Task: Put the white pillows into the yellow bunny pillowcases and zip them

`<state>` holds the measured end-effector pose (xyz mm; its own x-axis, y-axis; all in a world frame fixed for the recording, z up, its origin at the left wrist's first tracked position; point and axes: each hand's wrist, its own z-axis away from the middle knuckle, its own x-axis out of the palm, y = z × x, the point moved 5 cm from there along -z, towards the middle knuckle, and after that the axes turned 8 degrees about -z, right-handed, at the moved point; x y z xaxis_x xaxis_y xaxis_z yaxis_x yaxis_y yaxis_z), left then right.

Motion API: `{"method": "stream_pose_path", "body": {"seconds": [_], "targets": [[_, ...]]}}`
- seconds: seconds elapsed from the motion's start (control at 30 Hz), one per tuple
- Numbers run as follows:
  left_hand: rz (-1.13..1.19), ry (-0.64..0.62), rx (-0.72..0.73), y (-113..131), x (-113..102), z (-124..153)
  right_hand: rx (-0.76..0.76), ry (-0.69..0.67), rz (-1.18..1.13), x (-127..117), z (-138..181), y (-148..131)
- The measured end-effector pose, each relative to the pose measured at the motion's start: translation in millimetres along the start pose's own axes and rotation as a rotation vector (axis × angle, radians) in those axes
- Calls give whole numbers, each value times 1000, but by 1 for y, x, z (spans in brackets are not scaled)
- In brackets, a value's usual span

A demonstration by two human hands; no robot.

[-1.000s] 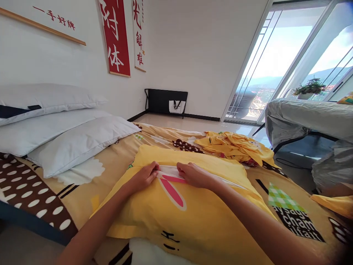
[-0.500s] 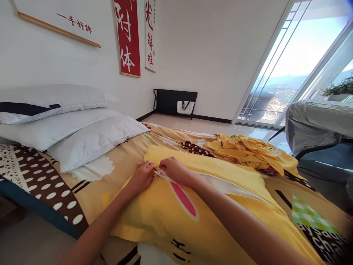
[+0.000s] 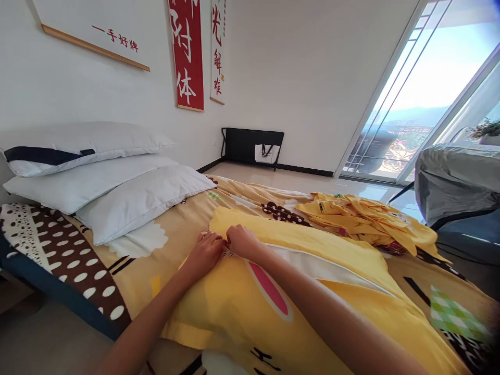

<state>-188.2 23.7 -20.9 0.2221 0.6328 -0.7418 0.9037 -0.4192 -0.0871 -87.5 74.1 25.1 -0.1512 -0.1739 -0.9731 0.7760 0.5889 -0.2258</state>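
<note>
A yellow pillowcase (image 3: 219, 307) with a pink rabbit ear print lies on the bed, filled by a white pillow (image 3: 304, 261) that shows through a long gap in its top. White zipper edging runs along this gap. At the gap's far left end, my left hand (image 3: 211, 247) is closed on the pillowcase fabric, fingers bent. Touching it, my right hand (image 3: 242, 240) pinches at the zipper end; the fingertips hide the small part between them. My right forearm crosses over the pillow.
Several white pillows (image 3: 144, 200) are stacked at the left of the bed. A crumpled yellow cloth (image 3: 363, 219) lies on the patterned bedsheet (image 3: 136, 239) at the right. Beyond are a folded black table (image 3: 242, 146) by the wall and a plastic-covered chair (image 3: 457, 172).
The view has shifted slightly, so the scene sits a little further right. My hands have come closer together, and the white strip between them is now mostly covered.
</note>
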Motion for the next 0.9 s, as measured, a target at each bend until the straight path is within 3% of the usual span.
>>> {"method": "stream_pose_path", "body": {"seconds": [0.17,0.5,0.9], "targets": [[-38,116,90,3,-1,0,6,-1,-2,1,1,0],[29,408,29,-1,-18,9,2,42,-127,4,-9,3],[50,461,56,0,-14,17,22,63,-100,18,-5,4]]}}
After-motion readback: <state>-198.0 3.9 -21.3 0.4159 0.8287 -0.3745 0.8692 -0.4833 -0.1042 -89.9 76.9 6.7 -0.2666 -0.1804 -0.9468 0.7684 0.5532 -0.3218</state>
